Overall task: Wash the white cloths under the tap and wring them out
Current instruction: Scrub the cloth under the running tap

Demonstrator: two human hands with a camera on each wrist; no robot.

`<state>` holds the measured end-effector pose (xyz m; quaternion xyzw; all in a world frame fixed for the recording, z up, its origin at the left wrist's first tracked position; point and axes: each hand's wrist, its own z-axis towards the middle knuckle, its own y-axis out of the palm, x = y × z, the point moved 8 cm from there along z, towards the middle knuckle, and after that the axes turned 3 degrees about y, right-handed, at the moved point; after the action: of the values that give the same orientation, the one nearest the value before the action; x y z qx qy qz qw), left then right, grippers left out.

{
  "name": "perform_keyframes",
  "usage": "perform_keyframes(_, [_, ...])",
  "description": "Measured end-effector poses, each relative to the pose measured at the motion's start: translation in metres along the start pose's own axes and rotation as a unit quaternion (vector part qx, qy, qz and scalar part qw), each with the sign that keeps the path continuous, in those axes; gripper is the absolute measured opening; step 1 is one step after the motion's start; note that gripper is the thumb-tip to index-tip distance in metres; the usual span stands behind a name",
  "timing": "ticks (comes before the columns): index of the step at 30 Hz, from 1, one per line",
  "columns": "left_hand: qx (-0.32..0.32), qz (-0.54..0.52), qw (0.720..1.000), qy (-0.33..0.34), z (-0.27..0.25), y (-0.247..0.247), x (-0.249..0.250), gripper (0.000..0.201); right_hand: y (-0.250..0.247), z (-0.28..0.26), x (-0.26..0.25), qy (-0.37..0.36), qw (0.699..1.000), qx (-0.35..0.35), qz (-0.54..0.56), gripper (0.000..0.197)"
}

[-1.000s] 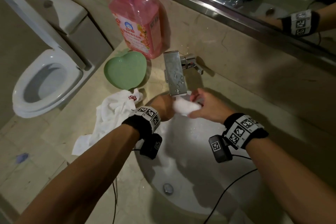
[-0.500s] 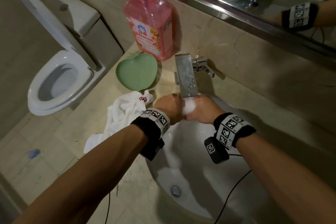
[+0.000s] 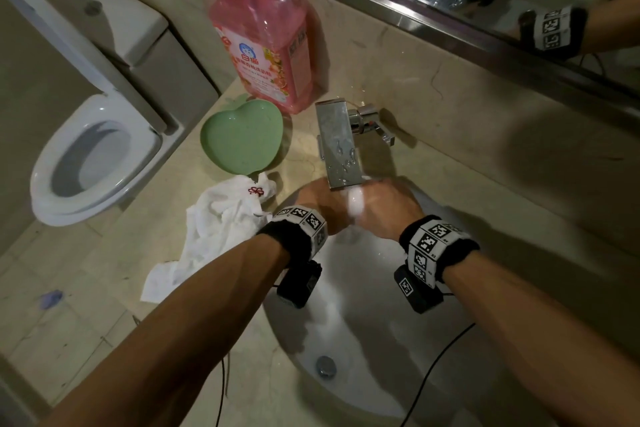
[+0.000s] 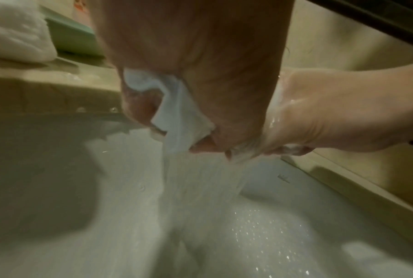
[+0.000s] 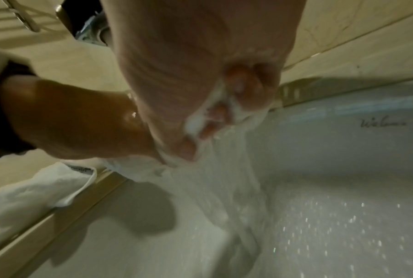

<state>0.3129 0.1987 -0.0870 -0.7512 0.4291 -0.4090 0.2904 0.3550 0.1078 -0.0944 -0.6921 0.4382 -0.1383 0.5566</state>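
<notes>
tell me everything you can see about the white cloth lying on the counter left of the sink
The white cloth on the counter looks like soft terry, crumpled in a loose heap with a small red embroidered mark near its top. It lies on the beige counter between the green heart-shaped dish and the basin rim, one corner trailing toward the counter's front. Neither hand holds it; the left forearm passes over its right edge.

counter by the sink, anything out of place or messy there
One thing: a crumpled white cloth lies on the counter left of the basin, one corner hanging past the counter's front edge. The pink bottle stands upright and the green heart dish sits flat.
</notes>
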Motion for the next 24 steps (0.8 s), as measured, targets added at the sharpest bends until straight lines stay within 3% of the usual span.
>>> perform_keyframes(2, [-0.031,-0.024,0.999,0.022,0.001,0.0,0.002,0.045,-0.008,-0.003,0.002,0.01,0.998,0.006,0.059,0.032])
perform_keyframes(6, [-0.059,-0.169,0.982,0.067,-0.015,-0.004,-0.001,0.059,-0.01,-0.011,-0.003,-0.008,0.979,-0.08,0.185,0.054])
perform_keyframes(8, [-0.032,-0.203,0.975,0.078,-0.023,-0.008,-0.007,0.057,-0.011,-0.015,-0.012,-0.047,0.983,-0.089,0.154,0.046])
perform_keyframes(11, [0.01,-0.201,0.974,0.102,-0.031,-0.011,-0.012,0.051,-0.017,-0.018,-0.026,-0.076,0.983,-0.067,0.151,0.052])
perform_keyframes(13, [0.036,-0.237,0.968,0.08,-0.035,-0.012,-0.02,0.046,-0.017,-0.018,-0.032,-0.078,0.99,-0.035,0.112,0.052])
perform_keyframes(16, [0.099,-0.278,0.955,0.028,-0.041,-0.016,-0.039,0.05,-0.017,-0.018,-0.026,-0.04,0.995,0.001,0.087,0.036])
perform_keyframes(21, [0.137,-0.296,0.945,0.018,-0.046,-0.019,-0.049,0.045,-0.032,-0.022,-0.022,-0.025,0.983,0.055,0.173,0.019])
perform_keyframes(24, [0.115,-0.289,0.949,0.046,-0.042,-0.019,-0.043,0.034,-0.031,-0.026,-0.01,0.012,0.959,0.02,0.282,0.027])
